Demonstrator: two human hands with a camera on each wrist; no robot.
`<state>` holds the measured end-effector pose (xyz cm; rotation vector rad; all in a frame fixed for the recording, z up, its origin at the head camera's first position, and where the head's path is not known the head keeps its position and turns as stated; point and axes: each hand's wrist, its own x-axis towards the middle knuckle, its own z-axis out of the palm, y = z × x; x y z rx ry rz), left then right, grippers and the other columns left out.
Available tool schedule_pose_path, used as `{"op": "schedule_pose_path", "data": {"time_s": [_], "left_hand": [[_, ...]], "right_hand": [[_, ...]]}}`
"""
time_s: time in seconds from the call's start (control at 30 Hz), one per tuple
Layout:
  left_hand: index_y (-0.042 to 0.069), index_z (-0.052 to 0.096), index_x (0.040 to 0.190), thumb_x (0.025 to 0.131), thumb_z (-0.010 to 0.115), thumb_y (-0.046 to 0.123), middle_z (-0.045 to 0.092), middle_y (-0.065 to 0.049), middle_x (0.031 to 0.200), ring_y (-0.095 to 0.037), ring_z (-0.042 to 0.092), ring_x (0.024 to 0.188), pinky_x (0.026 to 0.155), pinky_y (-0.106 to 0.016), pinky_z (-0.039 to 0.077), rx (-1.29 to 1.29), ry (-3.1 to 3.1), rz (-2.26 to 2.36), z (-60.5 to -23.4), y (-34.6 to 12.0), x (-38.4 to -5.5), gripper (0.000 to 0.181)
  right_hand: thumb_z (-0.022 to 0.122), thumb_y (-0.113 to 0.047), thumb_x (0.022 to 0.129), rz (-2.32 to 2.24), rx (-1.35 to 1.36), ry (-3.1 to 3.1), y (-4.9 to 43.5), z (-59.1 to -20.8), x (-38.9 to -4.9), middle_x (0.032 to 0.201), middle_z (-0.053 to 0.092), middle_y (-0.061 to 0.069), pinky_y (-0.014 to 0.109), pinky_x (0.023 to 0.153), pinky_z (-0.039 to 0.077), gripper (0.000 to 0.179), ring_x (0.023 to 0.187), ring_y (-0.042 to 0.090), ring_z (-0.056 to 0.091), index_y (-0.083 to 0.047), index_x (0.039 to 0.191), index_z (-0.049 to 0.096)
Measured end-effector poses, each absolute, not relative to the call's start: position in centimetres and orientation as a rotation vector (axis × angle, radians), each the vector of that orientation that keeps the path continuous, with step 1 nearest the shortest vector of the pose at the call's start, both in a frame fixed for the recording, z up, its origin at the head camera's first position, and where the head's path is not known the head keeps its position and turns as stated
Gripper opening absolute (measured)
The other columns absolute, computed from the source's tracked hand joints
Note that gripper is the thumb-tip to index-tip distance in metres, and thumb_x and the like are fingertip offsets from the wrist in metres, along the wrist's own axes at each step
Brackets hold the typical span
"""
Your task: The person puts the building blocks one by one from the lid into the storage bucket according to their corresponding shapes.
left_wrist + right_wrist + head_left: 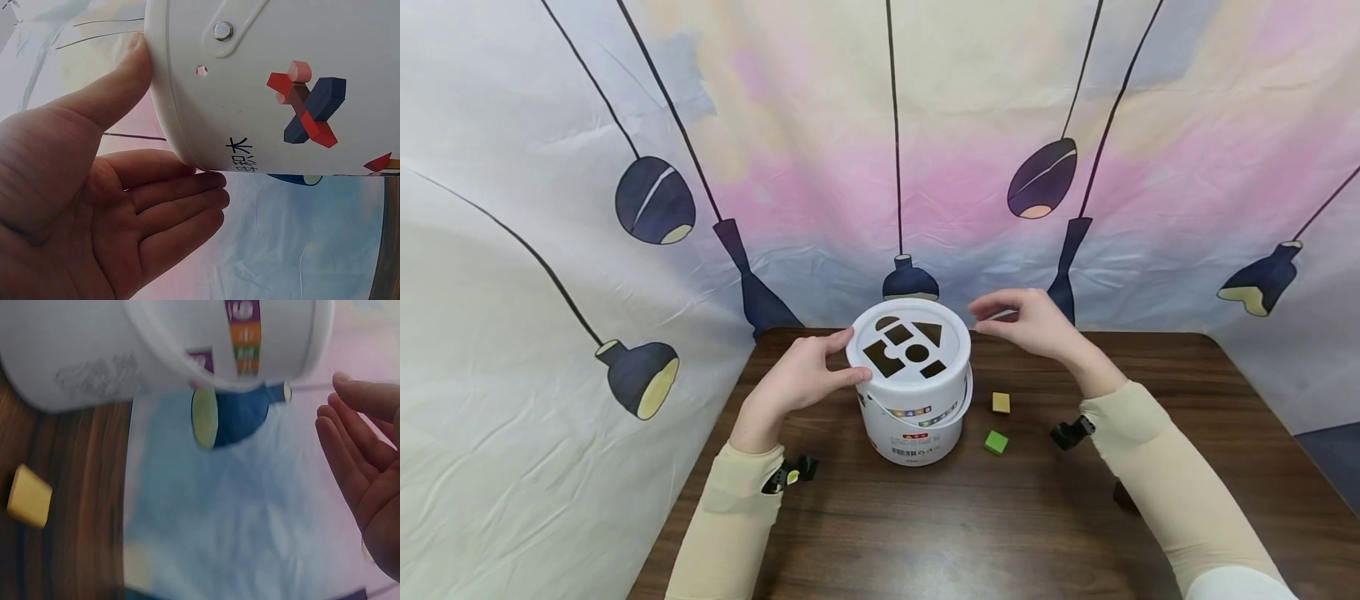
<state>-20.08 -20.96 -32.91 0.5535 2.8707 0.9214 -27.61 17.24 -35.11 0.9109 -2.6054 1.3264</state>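
Note:
A white toy bucket point(917, 427) stands upright on the table, its handle hanging down at the front. Its white lid point(864, 333) has cut-out holes of several shapes. My left hand point(805, 371) holds the bucket at the left of the lid's rim, thumb at the near side and index finger farther back. In the left wrist view the other fingers of the left hand point(119, 187) extend past the rim. My right hand point(1030, 321) hovers at the right of the lid with nothing held, its fingers loosely bent; the right wrist view shows those fingertips apart from the bucket point(81, 356).
On the brown wooden table point(880, 533), a yellow block point(1001, 402) and a green block point(996, 442) lie to the right of the bucket. Behind the table hangs a cloth backdrop point(820, 167) with painted lamps. A small dark object point(1124, 497) shows beside the right forearm.

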Motion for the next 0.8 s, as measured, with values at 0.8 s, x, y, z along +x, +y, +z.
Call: {"op": "schedule_pose_path", "data": {"time_s": [0.8], "left_hand": [[0.009,0.044,0.163,0.094,0.082,0.049,0.049,-0.01,0.162,-0.025,0.046,0.149,0.117,-0.052,0.045,0.575,2.882,0.937,-33.2,-21.1,-20.1,0.088]], "right_hand": [[0.083,-0.023,0.097,1.256,0.731,-3.064,33.5,-44.3,-20.9,0.118,0.077,0.011,0.029,0.077,0.06,0.037,0.097,0.008,0.071,-0.003,0.127,0.076]]}}
